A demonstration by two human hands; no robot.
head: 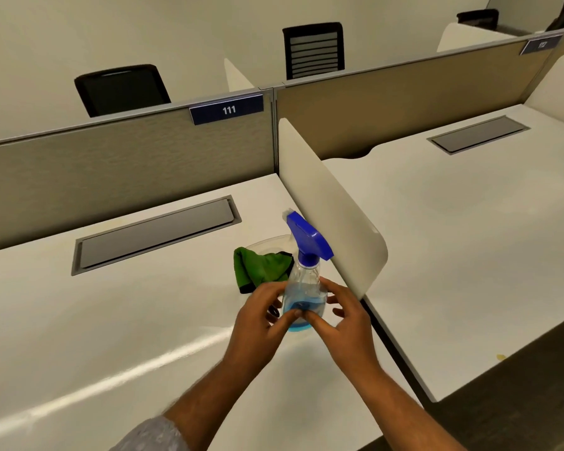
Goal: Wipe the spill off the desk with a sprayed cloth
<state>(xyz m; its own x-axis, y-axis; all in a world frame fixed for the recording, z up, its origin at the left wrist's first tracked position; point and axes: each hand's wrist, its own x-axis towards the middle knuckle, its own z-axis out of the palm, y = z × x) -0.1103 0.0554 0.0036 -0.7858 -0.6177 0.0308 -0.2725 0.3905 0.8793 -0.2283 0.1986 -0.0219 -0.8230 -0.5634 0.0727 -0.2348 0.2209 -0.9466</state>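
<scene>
A clear spray bottle with blue liquid and a blue trigger head stands on the white desk, close to the white side divider. My left hand wraps its lower part from the left, thumb on the front. From the right, my right hand touches it with thumb and index finger, its other fingers loosely spread. A crumpled green cloth lies on the desk just behind my left hand and left of the bottle. I cannot make out a distinct spill.
A clear plastic container sits behind the cloth. A grey cable flap is set into the desk at the back. Beige partition panels and the white divider bound the desk. Black chairs stand beyond.
</scene>
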